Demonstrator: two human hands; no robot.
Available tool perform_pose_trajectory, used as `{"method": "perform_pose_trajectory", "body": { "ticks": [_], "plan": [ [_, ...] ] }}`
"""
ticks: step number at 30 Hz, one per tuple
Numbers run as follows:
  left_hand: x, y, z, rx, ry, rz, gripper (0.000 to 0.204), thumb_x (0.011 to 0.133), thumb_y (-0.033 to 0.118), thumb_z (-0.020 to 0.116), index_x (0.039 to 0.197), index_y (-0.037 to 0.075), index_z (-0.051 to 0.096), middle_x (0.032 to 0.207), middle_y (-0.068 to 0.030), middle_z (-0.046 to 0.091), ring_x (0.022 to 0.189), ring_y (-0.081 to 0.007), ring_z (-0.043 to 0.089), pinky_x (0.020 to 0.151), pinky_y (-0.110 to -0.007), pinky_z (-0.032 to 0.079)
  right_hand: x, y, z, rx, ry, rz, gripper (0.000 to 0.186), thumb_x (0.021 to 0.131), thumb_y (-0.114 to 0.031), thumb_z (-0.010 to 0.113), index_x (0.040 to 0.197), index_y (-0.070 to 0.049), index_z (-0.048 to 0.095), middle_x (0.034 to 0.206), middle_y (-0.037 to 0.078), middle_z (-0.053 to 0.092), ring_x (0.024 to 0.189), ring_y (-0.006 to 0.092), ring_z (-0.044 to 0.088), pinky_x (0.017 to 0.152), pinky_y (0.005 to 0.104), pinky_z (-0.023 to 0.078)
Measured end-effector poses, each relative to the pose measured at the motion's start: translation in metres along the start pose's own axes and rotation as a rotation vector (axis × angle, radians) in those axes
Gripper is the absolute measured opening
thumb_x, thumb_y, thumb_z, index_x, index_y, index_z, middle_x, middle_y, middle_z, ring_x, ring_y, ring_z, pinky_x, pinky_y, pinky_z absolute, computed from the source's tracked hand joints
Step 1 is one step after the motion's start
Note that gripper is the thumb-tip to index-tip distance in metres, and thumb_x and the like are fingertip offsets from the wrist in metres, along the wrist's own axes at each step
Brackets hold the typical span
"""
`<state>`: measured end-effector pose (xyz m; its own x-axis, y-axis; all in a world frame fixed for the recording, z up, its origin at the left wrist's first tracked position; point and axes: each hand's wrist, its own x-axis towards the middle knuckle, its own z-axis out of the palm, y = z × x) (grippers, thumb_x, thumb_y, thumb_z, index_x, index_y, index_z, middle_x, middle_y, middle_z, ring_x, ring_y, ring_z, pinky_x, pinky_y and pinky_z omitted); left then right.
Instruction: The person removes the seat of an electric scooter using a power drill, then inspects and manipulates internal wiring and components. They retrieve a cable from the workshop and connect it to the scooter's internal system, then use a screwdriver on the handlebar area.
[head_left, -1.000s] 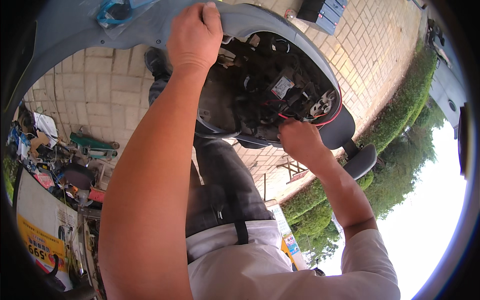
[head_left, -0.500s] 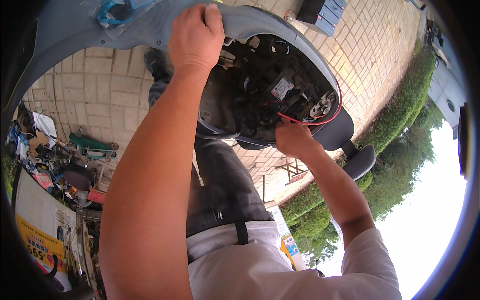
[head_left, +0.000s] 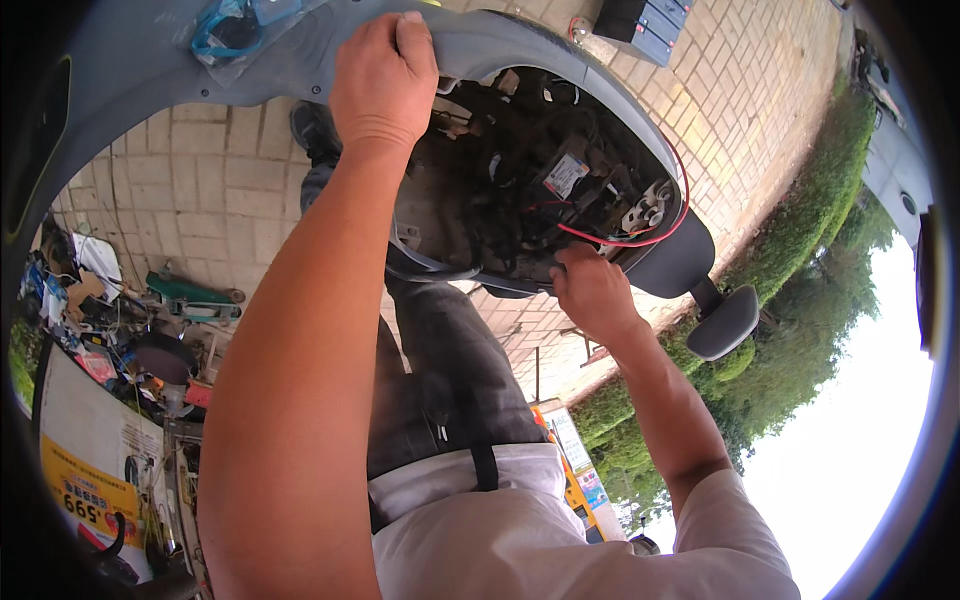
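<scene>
My left hand (head_left: 385,85) is curled over the grey body panel (head_left: 490,38) of what looks like a scooter, gripping its edge. Below that panel is an opening whose dark cavity (head_left: 470,190) holds wiring and parts. Among them lies a small box with a white label (head_left: 566,176). A red cable (head_left: 640,242) loops out along the right rim. At the near rim, my right hand (head_left: 595,290) is closed, thumb against the bent fingers, just below the cable's inner end. Whatever its fingertips hold is hidden.
A clear plastic bag with blue contents (head_left: 228,38) rests on the panel. At right, a mirror (head_left: 725,322) sticks out beside a dark rounded part (head_left: 675,250). A dark blue box (head_left: 645,28) stands on the paving behind. Tools and clutter, with a green jack (head_left: 190,290), lie left.
My right hand has drawn back slightly to the right and shows more of its closed fingers. My left hand keeps its grip on the panel. The view has shifted a little.
</scene>
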<state>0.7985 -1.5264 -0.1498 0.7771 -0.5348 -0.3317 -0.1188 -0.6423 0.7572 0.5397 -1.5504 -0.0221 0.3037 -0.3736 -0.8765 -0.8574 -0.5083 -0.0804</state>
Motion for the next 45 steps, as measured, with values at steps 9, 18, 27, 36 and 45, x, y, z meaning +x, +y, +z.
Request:
{"method": "perform_pose_trajectory", "body": {
  "ticks": [9,18,27,36,45],
  "plan": [
    [0.000,-0.002,0.002,0.028,0.007,0.014,0.039,0.093,0.038,0.039,0.090,0.007,0.062,0.095,-0.0113,0.062,0.093,-0.0355,0.054,0.079,-0.045,0.046,0.016,0.009,0.010,-0.184,-0.202,-0.035,0.019,0.081,-0.015,0.052,0.081,0.000,0.063,0.100,0.024,0.060,0.075,0.0385,0.064,0.069,0.0445,0.052],
    [0.004,-0.006,-0.004,0.045,-0.057,0.047,0.045,0.095,0.036,0.034,0.099,0.004,0.064,0.101,-0.0171,0.063,0.095,-0.0347,0.057,0.084,-0.037,0.043,-0.025,-0.049,0.013,0.855,0.151,0.124,0.020,0.079,-0.006,0.058,0.099,0.000,0.060,0.092,0.019,0.064,0.087,0.0327,0.062,0.077,0.0392,0.049],
    [0.012,-0.019,-0.003,-0.140,-0.070,-0.010,0.047,0.097,0.033,0.032,0.105,-0.001,0.063,0.102,-0.0093,0.063,0.094,-0.0196,0.055,0.089,-0.029,0.040,-0.074,-0.015,-0.006,0.490,0.143,0.132,0.024,0.080,-0.023,0.064,0.093,-0.004,0.057,0.073,0.015,0.064,0.066,0.0342,0.063,0.058,0.0429,0.051],
    [0.009,-0.013,-0.007,-0.094,-0.062,-0.037,0.048,0.096,0.034,0.032,0.107,-0.001,0.063,0.104,-0.0097,0.064,0.093,-0.0200,0.057,0.087,-0.029,0.042,-0.083,0.006,0.005,0.141,0.134,-0.006,0.018,0.073,-0.018,0.066,0.085,-0.006,0.060,0.098,0.005,0.059,0.110,0.0228,0.048,0.093,0.0438,0.034],
    [0.009,-0.016,-0.003,-0.013,-0.036,0.017,0.050,0.096,0.037,0.032,0.103,0.001,0.065,0.100,-0.0151,0.065,0.092,-0.0272,0.058,0.085,-0.033,0.042,-0.061,-0.002,0.001,0.635,0.215,-0.085,0.020,0.076,-0.013,0.067,0.083,0.000,0.054,0.073,0.016,0.062,0.071,0.0346,0.062,0.063,0.0392,0.050]
  ]
}}
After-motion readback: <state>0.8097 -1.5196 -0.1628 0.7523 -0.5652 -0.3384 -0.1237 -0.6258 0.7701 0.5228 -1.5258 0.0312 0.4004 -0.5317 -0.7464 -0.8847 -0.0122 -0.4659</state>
